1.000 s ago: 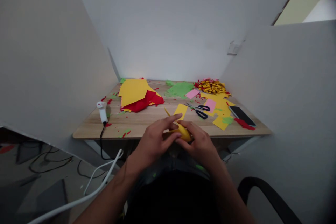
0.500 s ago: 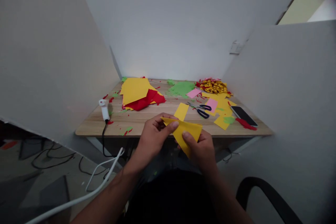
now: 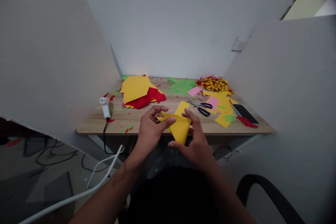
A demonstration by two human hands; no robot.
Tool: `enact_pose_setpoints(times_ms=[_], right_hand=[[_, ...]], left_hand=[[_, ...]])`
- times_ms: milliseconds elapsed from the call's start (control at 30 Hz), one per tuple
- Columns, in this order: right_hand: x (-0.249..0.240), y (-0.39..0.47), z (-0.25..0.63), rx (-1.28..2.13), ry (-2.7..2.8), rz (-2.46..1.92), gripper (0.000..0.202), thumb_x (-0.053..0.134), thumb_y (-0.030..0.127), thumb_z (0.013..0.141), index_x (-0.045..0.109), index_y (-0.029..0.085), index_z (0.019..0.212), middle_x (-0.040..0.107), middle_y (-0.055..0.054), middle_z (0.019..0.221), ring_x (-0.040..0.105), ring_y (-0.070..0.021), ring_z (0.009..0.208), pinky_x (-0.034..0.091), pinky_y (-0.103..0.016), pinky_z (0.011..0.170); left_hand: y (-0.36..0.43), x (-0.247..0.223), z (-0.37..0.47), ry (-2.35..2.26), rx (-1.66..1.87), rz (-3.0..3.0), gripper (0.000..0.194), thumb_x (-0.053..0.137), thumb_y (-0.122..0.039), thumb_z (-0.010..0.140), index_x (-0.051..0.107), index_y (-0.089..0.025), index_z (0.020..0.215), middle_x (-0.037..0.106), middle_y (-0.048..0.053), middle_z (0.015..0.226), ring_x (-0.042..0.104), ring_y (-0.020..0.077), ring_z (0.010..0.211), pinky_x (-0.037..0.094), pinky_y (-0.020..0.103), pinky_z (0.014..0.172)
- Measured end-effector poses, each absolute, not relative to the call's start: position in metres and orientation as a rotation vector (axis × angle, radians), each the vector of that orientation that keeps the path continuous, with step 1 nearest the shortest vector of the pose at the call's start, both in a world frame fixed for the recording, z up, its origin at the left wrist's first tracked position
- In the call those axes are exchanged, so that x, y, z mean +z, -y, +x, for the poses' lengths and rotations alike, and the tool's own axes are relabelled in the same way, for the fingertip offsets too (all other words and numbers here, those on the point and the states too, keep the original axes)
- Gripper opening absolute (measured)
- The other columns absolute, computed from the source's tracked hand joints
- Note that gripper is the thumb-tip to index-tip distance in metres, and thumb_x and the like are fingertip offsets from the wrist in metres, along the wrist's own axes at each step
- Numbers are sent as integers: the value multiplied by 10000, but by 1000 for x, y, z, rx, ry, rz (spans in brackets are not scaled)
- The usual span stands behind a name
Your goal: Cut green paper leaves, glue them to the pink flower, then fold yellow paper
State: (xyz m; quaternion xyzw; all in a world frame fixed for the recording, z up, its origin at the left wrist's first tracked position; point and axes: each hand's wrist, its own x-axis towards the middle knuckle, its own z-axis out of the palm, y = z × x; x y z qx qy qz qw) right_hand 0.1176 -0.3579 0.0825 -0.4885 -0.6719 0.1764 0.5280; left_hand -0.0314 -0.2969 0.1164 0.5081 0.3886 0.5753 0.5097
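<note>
A folded yellow paper (image 3: 180,128) is held in the air at the front edge of the table. My left hand (image 3: 152,127) pinches its left corner between thumb and fingers. Around its right side, my right hand (image 3: 195,138) has thumb and fingers spread, the fingertips at the paper's upper right edge and the thumb by its lower tip. Just behind the folded paper lies a flat yellow piece (image 3: 182,107). To the right of that piece, scissors (image 3: 203,108) with dark handles rest on the table.
On the table (image 3: 91,125) are a white corded tool (image 3: 105,107), stacked yellow sheets (image 3: 135,88), red paper (image 3: 143,100), green paper (image 3: 182,86), a pile of folded yellow pieces (image 3: 215,84) and a phone (image 3: 244,112). A chair arm (image 3: 265,182) is at lower right.
The yellow paper has turned and folded into a narrower shape. My right hand has loosened from its pinch on the paper's face and spread around the right side.
</note>
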Motion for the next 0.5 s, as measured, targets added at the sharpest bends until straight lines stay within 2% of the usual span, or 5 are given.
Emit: enact_pose_setpoints(times_ms=[67, 133, 233, 300, 500], right_hand=[[78, 353, 112, 476, 1680, -1182, 898, 788, 322, 761, 328, 286, 1531, 448, -133, 1514, 423, -308, 1423, 388, -502, 1170], [72, 345, 107, 587, 1618, -1201, 824, 726, 301, 783, 356, 255, 1519, 459, -140, 1511, 456, -303, 1400, 411, -492, 1154], [63, 333, 106, 897, 1311, -1166, 719, 623, 391, 829, 373, 236, 1485, 615, -139, 1312, 706, -242, 965, 623, -398, 782], [60, 328, 109, 1056, 1080, -1086, 650, 582, 470, 847, 397, 233, 1423, 697, -85, 1065, 658, -152, 596, 558, -288, 484], [57, 323, 128, 1157, 838, -1004, 454, 707, 601, 744, 515, 221, 903, 641, 37, 586, 577, -120, 415, 467, -208, 382]], left_hand=[[288, 106, -32, -987, 1375, 1242, 430, 895, -347, 553, 656, -177, 867, 505, -64, 664, 505, 93, 594, 436, 196, 534], [280, 97, -33, -995, 1367, 1257, 405, 894, -356, 565, 661, -172, 840, 519, -56, 689, 498, 84, 602, 436, 187, 537], [274, 90, -34, -893, 1296, 1244, 426, 895, -364, 578, 647, -168, 862, 612, -19, 812, 574, 94, 660, 505, 208, 593], [273, 90, -35, -818, 1210, 1228, 484, 894, -369, 591, 635, -171, 949, 638, -10, 818, 604, 103, 626, 536, 236, 594], [264, 88, -38, -856, 1247, 1165, 517, 869, -362, 625, 604, -159, 1020, 644, -17, 836, 585, 71, 532, 535, 238, 569]])
